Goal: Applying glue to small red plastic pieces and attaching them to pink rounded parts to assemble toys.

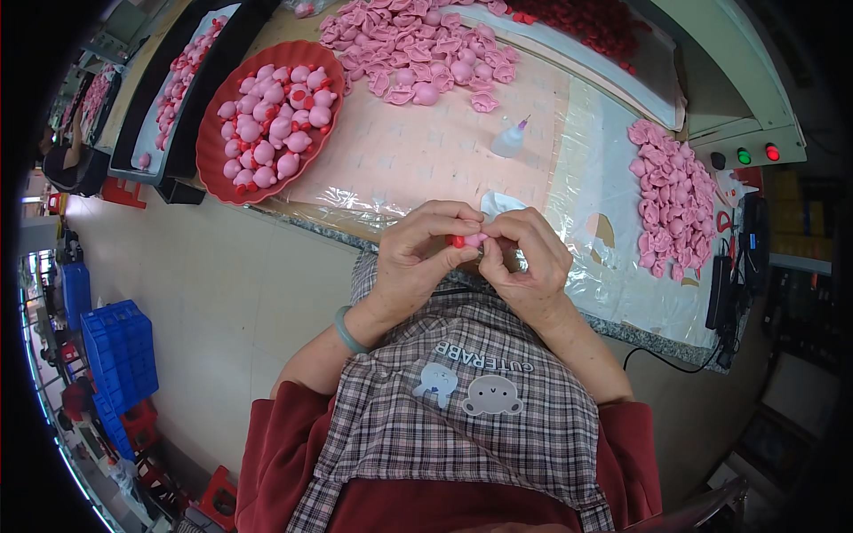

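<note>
Between my two hands, just over the near edge of the table, is a small pink rubbery figure with a red part (474, 240). My left hand (425, 244) pinches it at the red end. Thumb and forefinger of my right hand (526, 256) are closed at its pink end. Most of the figure is hidden by my fingers. A red scalloped bowl (210, 115) to the left holds many similar pink and red pieces. Beyond my hands a small white squeeze bottle with a thin purple tip (509, 140) stands on the table.
Loose pink pieces (418, 49) are heaped at the back, with another pile (671, 200) at the right. Red pieces (577, 35) lie in a far tray. A black tray (133, 147) stands left of the bowl. A machine housing with lit buttons (746, 115) overhangs the right.
</note>
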Action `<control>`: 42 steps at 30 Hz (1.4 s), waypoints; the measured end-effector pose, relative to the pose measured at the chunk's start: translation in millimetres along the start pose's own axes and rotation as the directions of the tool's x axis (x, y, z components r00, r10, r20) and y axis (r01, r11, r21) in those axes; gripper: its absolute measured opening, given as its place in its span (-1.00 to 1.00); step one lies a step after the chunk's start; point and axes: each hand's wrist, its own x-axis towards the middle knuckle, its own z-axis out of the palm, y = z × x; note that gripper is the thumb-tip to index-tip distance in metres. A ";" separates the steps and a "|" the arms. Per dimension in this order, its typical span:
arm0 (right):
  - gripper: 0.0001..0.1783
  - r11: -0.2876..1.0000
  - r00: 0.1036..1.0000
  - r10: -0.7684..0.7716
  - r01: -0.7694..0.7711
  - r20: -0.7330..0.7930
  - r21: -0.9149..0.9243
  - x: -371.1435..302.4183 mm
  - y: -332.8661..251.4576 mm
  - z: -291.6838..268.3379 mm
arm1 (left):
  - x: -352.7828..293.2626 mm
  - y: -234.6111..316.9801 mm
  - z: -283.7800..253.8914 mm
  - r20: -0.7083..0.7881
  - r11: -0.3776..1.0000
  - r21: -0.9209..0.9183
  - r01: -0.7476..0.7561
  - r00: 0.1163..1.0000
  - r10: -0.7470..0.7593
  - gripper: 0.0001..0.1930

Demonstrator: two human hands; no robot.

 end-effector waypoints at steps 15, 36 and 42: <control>-0.77 1.000 0.999 -0.018 0.018 -0.044 0.008 -2.6 4.4 1.6 | 1.5 0.5 3.0 -0.015 1.000 0.004 0.003 1.000 -0.003 -0.73; -0.78 0.998 0.994 0.065 -0.067 0.088 0.015 6.4 1.0 -11.9 | 3.6 7.8 8.9 -0.024 0.954 -0.138 0.267 0.962 -0.272 -0.68; -0.62 0.960 0.962 0.200 -0.230 0.187 0.159 9.0 -2.7 -23.0 | 6.6 9.1 3.8 0.029 0.896 -0.271 0.351 0.934 -0.357 -0.66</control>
